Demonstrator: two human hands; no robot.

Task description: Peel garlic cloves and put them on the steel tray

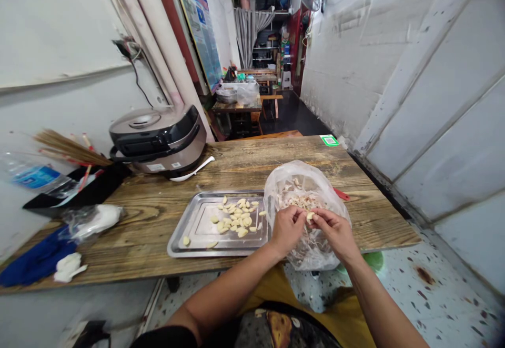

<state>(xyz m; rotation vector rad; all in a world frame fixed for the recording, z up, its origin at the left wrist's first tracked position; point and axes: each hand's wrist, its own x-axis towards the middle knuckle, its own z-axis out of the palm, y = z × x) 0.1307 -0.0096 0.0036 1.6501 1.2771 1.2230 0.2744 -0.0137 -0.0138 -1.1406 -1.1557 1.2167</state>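
Above an open clear plastic bag (294, 179) of garlic skins and unpeeled garlic, my two hands meet around one pale garlic clove (310, 216). My right hand (334, 232) pinches the clove between thumb and fingertips. The fingers of my left hand (289, 228) are closed in a pinch right beside the clove; whatever lies between them is hidden. Left of the bag, a shallow metal tray (185, 248) carries several peeled garlic cloves (236, 216), most of them grouped in its right half. The bag overlaps the tray's right end.
A red-handled tool (341, 194) sticks out behind the bag. Across the wooden table (244, 166) are a white spoon (193, 170), an electric cooker (158, 137), a black chopstick box (79, 190), a water bottle (37, 177), a blue cloth (37, 258) and crumpled tissue (69, 267).
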